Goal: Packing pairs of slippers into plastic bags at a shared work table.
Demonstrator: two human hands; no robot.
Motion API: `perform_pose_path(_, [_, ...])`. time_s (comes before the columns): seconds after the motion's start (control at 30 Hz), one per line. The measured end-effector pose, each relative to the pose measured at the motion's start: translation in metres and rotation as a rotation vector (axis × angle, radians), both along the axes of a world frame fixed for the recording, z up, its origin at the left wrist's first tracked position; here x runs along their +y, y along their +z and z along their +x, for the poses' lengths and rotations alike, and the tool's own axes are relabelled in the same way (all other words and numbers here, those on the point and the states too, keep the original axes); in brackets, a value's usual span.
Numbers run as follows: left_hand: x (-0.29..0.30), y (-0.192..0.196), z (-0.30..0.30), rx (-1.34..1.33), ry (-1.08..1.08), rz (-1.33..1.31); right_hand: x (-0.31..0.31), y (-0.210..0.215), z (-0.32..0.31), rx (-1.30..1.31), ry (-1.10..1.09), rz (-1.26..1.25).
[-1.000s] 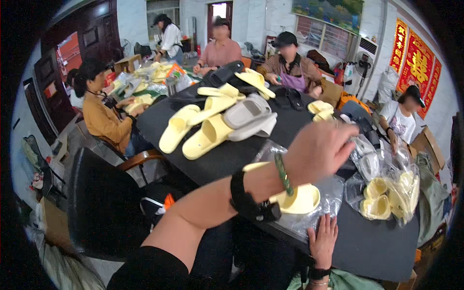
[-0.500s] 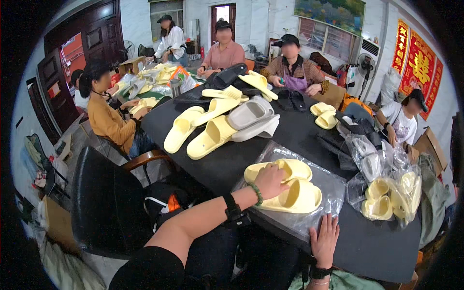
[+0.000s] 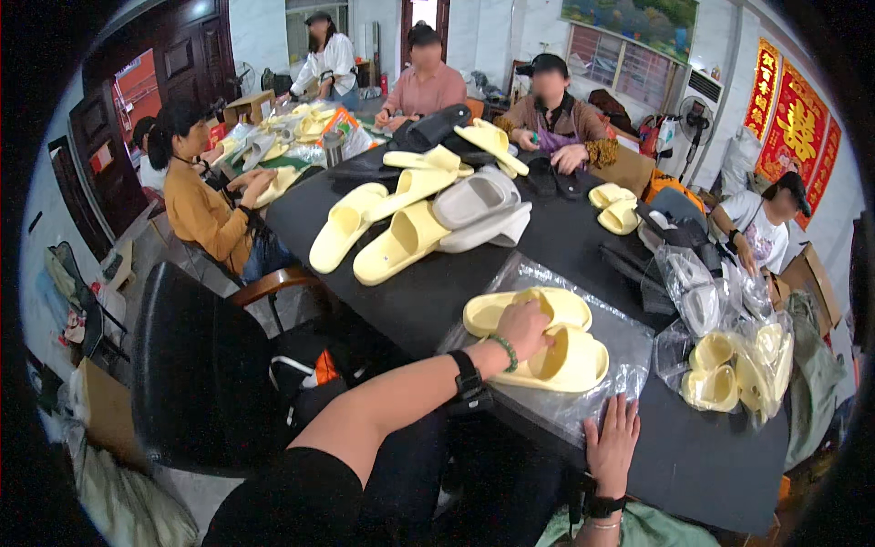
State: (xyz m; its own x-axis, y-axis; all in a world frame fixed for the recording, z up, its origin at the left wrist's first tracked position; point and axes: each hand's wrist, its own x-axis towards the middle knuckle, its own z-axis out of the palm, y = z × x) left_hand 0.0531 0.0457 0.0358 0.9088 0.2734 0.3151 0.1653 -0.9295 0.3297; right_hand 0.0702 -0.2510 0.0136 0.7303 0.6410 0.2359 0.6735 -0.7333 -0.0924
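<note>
A pair of pale yellow slippers (image 3: 570,357) lies side by side on a clear plastic bag (image 3: 556,415) at the near side of the black table. My left hand (image 3: 524,330) reaches over them from the left with its fingers curled down between the two straps, gripping the pair; its fingertips are partly hidden. By the near corner of the bag, my right hand (image 3: 613,445) rests flat with fingers stretched out, holding nothing.
Loose yellow slippers (image 3: 396,242) and grey slippers (image 3: 474,205) are piled at the far left of the black table (image 3: 702,465). Bagged slippers (image 3: 715,369) sit to the right. A black chair (image 3: 200,374) stands at my left. Several people work around the tables.
My left hand has turned slightly, its fingers deeper between the straps, and its forearm has shifted right. The slippers and my right hand stay nearly in place; the view has tilted a little.
</note>
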Motion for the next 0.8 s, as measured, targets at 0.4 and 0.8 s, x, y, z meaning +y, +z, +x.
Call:
perform_pose_path(0.4, [0.023, 0.012, -0.009, 0.072, -0.030, 0.006, 0.002, -0.003, 0.001, -0.024, -0.008, 0.003])
perform_pose_path(0.8, [0.243, 0.200, 0.004, -0.215, 0.379, 0.555, 0.006, 0.006, -0.005, -0.010, 0.015, 0.047])
